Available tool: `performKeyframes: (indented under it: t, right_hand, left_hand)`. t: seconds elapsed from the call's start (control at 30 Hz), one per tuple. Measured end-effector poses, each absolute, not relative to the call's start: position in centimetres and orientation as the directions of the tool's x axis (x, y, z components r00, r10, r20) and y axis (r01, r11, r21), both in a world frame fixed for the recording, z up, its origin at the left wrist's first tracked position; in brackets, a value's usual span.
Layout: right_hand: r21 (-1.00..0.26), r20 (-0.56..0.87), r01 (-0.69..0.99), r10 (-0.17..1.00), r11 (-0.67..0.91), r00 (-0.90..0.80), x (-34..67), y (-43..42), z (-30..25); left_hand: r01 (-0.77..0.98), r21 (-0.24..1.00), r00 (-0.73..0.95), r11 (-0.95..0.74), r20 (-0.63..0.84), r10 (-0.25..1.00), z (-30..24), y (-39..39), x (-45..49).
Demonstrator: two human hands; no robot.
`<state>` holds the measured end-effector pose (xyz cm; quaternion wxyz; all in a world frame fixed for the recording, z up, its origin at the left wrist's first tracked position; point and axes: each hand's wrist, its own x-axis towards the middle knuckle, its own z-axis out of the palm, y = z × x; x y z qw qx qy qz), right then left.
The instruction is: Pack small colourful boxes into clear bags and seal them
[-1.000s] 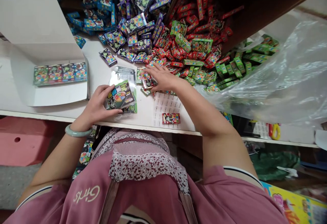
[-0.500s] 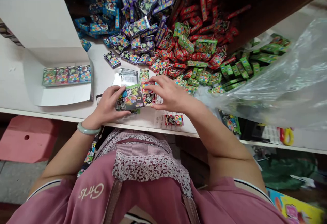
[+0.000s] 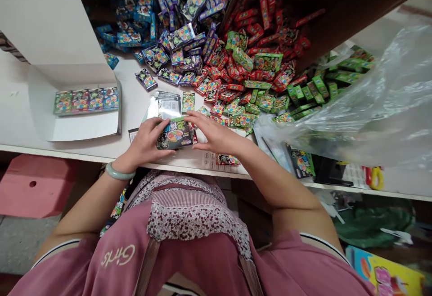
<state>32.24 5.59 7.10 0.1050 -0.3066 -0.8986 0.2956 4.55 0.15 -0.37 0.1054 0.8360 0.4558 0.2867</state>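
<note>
Head view, left to right: an open white carton [image 3: 84,127] holds a row of packs; the left hand [image 3: 143,145] grips a green pack [image 3: 174,135] at its left edge, just above the bench [image 3: 135,102] edge, while the right hand [image 3: 216,136] pinches its right end. Light, stiff card (glossy, probably slippery), so it is best taken by the short edges. Loose small boxes [image 3: 216,53] are heaped beyond.

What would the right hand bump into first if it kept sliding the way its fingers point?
Probably the left hand. The right hand points left across the green pack both hands hold, so it already touches that pack; depth is hard to judge.
</note>
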Motion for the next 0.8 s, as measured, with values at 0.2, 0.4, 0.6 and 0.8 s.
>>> performKeyframes:
  t: [0.2, 0.4, 0.6, 0.8]
  right_hand:
    - [-0.736, -0.011, 0.536, 0.785, 0.413, -0.619, 30.8, 3.6, 6.2]
    - [-0.627, 0.07, 0.681, 0.897, 0.379, -0.436, 30.4, 10.3, 6.3]
    - [-0.199, 0.075, 0.825, 0.848, 0.528, -0.525, 26.8, 19.8, 3.9]
    - [-0.236, 0.053, 0.764, 0.793, 0.601, -0.607, 27.8, 19.5, 3.4]
  left_hand:
    - [0.705, 0.427, 0.406, -0.566, 0.412, 0.816, -0.8, -0.2, 5.1]
    - [0.702, 0.421, 0.403, -0.575, 0.431, 0.808, -0.2, -0.1, 4.2]
    - [0.707, 0.464, 0.37, -0.534, 0.401, 0.838, 0.3, -0.4, 4.0]
    - [0.699, 0.496, 0.331, -0.514, 0.413, 0.849, 0.4, -0.6, 3.4]
